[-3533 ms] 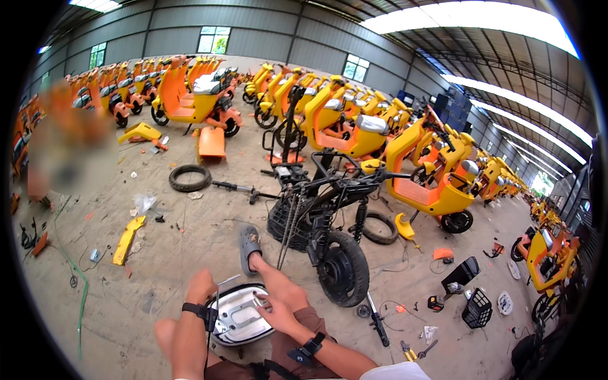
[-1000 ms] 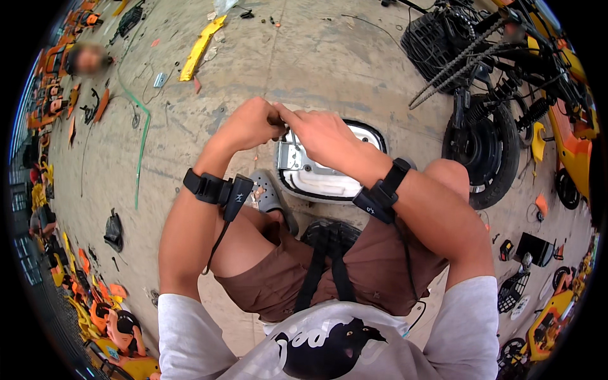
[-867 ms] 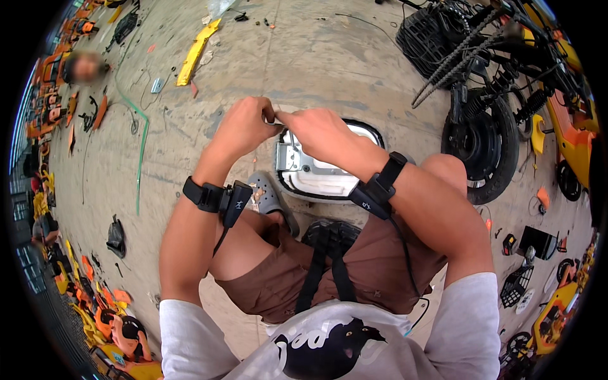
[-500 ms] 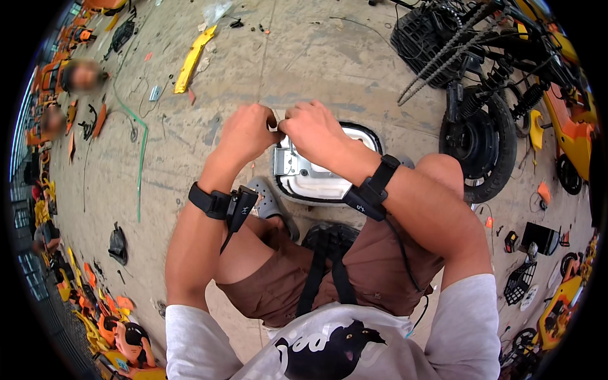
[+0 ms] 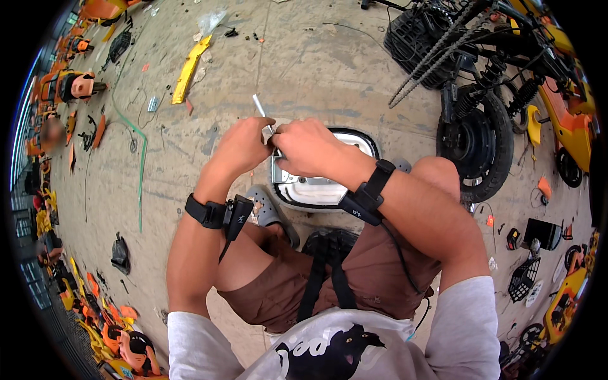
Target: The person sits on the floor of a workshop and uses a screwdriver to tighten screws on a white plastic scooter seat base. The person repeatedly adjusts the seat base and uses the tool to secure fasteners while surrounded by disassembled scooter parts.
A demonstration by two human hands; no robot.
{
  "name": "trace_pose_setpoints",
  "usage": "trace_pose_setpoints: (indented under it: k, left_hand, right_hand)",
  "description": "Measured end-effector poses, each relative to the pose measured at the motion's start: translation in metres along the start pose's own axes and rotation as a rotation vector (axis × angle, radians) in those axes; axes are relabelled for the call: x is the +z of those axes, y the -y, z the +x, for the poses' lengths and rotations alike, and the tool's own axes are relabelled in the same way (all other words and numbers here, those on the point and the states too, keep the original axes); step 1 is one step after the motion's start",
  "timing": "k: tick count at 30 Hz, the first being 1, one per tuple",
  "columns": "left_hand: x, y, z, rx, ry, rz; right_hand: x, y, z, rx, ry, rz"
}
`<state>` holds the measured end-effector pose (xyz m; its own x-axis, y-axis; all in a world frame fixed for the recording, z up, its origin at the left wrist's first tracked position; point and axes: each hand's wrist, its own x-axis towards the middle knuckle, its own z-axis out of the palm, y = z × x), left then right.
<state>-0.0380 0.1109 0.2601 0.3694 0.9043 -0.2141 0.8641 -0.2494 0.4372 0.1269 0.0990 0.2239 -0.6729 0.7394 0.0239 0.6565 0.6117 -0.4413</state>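
My left hand (image 5: pixel 244 144) is closed round a thin white rod (image 5: pixel 258 105), whose tip sticks out past the fingers. A small silvery piece (image 5: pixel 268 133) shows between the two hands; I cannot tell whether it belongs to the rod. My right hand (image 5: pixel 307 147), its fingers pinched, meets the left at that piece. Under the hands lies an upturned scooter seat (image 5: pixel 316 194) with a white underside and a black rim. A metal bracket at its left end is partly covered by my right hand.
Beyond my right knee stands a stripped scooter frame with a black wheel (image 5: pixel 476 142) and hanging chains (image 5: pixel 437 54). A yellow panel (image 5: pixel 191 68) and a green strip (image 5: pixel 143 164) lie on the floor at the left. Orange and yellow scooters line both sides.
Both hands have come slightly nearer to me and turned. The white rod's tip and the silvery piece between the hands now show. The seat stays under the hands.
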Motion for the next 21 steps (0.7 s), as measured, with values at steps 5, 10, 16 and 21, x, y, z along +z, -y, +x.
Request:
trace_pose_setpoints:
  k: [5,10,16,21]
  left_hand:
    - [0.003,0.004,0.000,-0.063,-0.008,0.115]
    - [0.009,0.004,0.000,-0.097,0.006,0.138]
    - [0.008,0.005,0.002,-0.064,0.039,0.089]
    - [0.011,0.017,0.006,0.002,0.022,-0.011]
  right_hand:
    - [-0.002,-0.001,0.003,0.037,0.020,-0.129]
    - [0.007,-0.001,-0.004,-0.016,-0.224,-0.203]
    - [0.005,0.003,-0.006,0.039,-0.174,-0.102]
    - [0.017,0.000,-0.004,0.063,-0.162,-0.160]
